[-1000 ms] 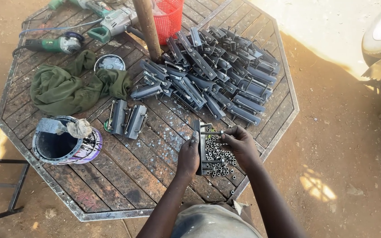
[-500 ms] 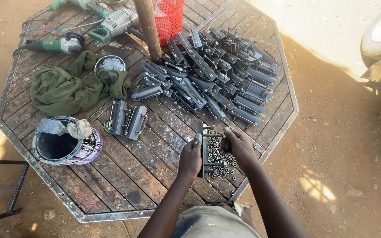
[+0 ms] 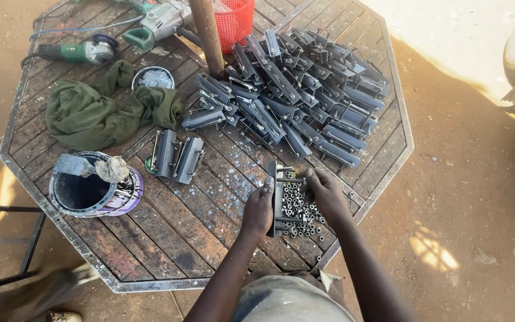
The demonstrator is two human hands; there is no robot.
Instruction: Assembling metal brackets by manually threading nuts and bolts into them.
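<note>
- Lately, little had shifted: left hand (image 3: 259, 209) stayed clasped on the bracket (image 3: 277, 197), stood on edge at the table's (image 3: 168, 238) near rim; right hand (image 3: 327, 194) had slid slightly along it.
- Right fingers were closed at the bracket's top bolt; whether they pinched anything could not be told.
- By that, fitting was judged still under way.
- Nuts (image 3: 298, 209) lay heaped between the hands, partly covered.
- Bracket pile (image 3: 305, 95) overlapped; count unclear.
- Tin (image 3: 93, 185) contents dark, unreadable.

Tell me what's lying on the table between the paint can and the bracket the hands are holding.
In the head view, only bare planks between the paint can and the bracket; two loose brackets lie just above that line.
</note>
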